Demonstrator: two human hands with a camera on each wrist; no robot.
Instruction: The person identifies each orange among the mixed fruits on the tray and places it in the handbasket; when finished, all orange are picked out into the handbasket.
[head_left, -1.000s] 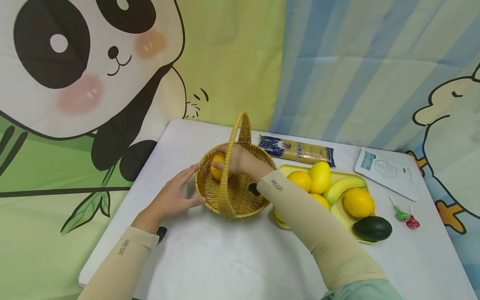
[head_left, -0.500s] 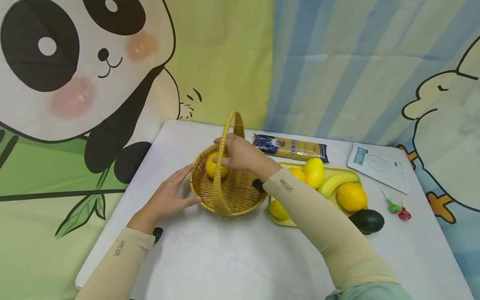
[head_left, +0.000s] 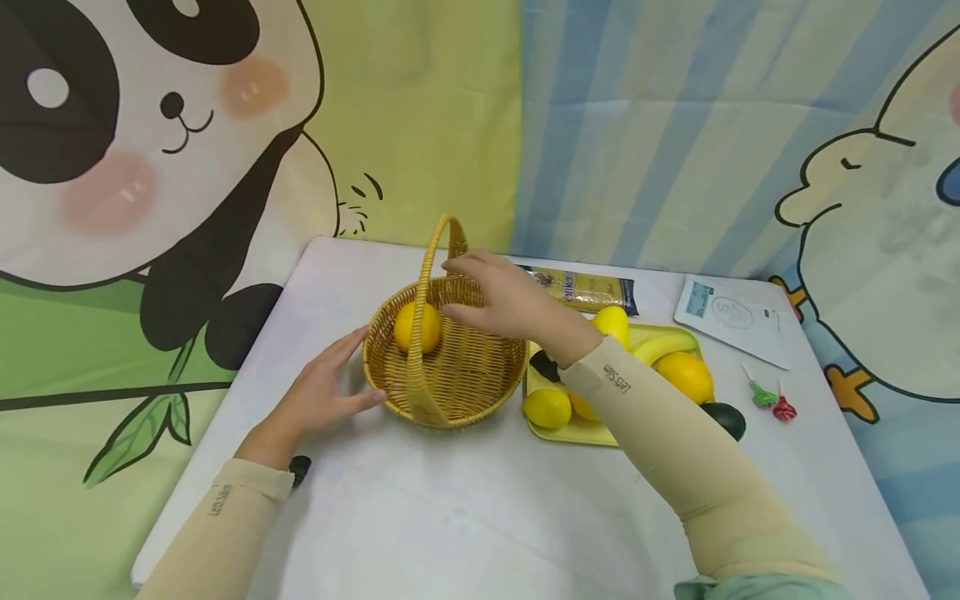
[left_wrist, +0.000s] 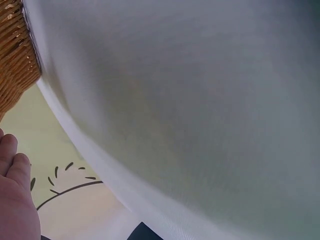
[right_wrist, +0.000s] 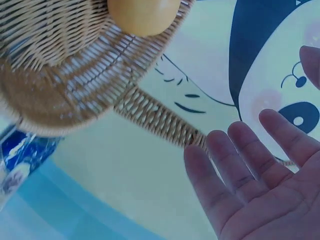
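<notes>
A round wicker basket (head_left: 468,379) with a tall arched handle stands on the white table. Inside it, against the left wall, lies an orange fruit (head_left: 417,327), which the right wrist view also shows at its top edge. My left hand (head_left: 318,400) rests at the basket's left rim, thumb and fingers spread along it. Over the basket's right side hovers my right hand (head_left: 517,304), beside the handle and holding nothing. Its fingers (right_wrist: 242,160) are spread and nearly straight in the right wrist view.
Right of the basket, a yellow tray (head_left: 585,433) carries a lemon (head_left: 547,408), a banana (head_left: 663,343), an orange (head_left: 686,377) and other fruit. An avocado (head_left: 726,419) sits at its edge. Behind lie a pasta packet (head_left: 592,290) and a white pouch (head_left: 731,317); lollipops (head_left: 772,400) lie to the right.
My right hand has let go of the orange fruit, which stays in the basket, and has risen out and to the right. My left hand stays at the rim. The head view has shifted.
</notes>
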